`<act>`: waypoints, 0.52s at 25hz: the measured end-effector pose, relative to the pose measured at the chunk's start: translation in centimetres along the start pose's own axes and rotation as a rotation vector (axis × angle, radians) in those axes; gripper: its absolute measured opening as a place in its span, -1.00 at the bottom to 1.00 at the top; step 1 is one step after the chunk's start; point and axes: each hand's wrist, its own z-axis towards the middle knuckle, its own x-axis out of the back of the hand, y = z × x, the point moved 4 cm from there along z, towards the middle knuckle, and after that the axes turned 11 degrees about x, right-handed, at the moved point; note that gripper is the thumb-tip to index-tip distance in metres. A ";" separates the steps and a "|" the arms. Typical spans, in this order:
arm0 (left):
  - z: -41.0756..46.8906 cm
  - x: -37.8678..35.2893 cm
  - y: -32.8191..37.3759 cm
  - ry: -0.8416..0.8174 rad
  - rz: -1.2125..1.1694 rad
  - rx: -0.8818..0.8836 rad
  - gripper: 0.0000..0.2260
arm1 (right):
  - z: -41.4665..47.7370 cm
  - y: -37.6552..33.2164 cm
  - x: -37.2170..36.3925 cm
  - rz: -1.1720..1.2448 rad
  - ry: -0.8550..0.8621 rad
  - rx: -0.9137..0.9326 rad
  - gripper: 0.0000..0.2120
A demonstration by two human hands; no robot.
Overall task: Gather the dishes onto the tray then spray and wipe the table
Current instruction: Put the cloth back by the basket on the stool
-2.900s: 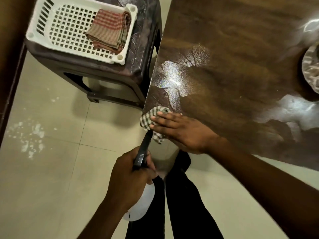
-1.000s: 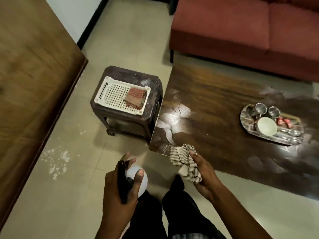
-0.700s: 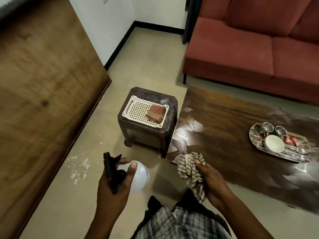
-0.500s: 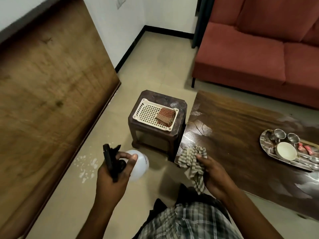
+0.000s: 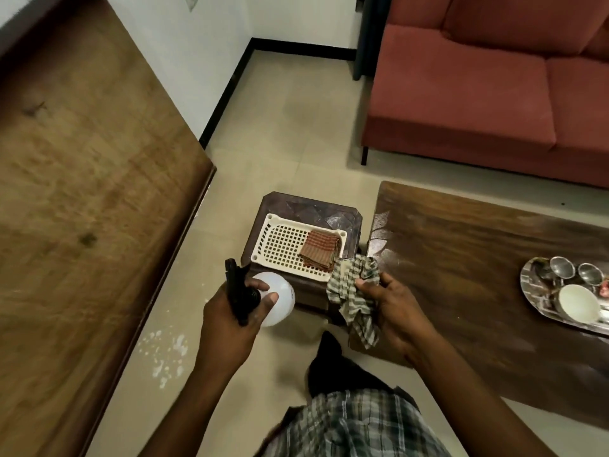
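Gripping the spray bottle (image 5: 275, 298), left hand (image 5: 230, 319) is raised; right hand (image 5: 392, 311) clutches the cloth (image 5: 354, 291).

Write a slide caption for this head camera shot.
Left hand holds spray bottle, right hand holds checked cloth; dishes on tray.

A red sofa (image 5: 487, 84) is standing at the far side of the room on a pale tiled floor (image 5: 290, 133). A dark brown stool (image 5: 316, 209) is sitting near the middle, carrying a white perforated basket (image 5: 280, 242). A folded reddish checked napkin (image 5: 319, 250) is lying in the basket's right end. A large wooden panel (image 5: 82, 209) is filling the left side. White specks (image 5: 164, 351) are showing on the floor beside it.
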 end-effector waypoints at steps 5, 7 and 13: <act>9.3 -1.6 -0.8 -0.065 0.121 -0.025 -0.80 | 7.1 -0.4 -2.9 -0.207 0.094 0.037 -0.68; 13.3 -2.8 -1.2 -0.105 0.161 -0.018 -0.80 | 10.2 -0.3 -4.1 -0.274 0.111 0.015 -0.67; 23.4 -7.3 -2.4 -0.224 0.203 -0.044 -0.80 | 19.0 0.2 -7.2 -0.769 0.085 0.224 -0.60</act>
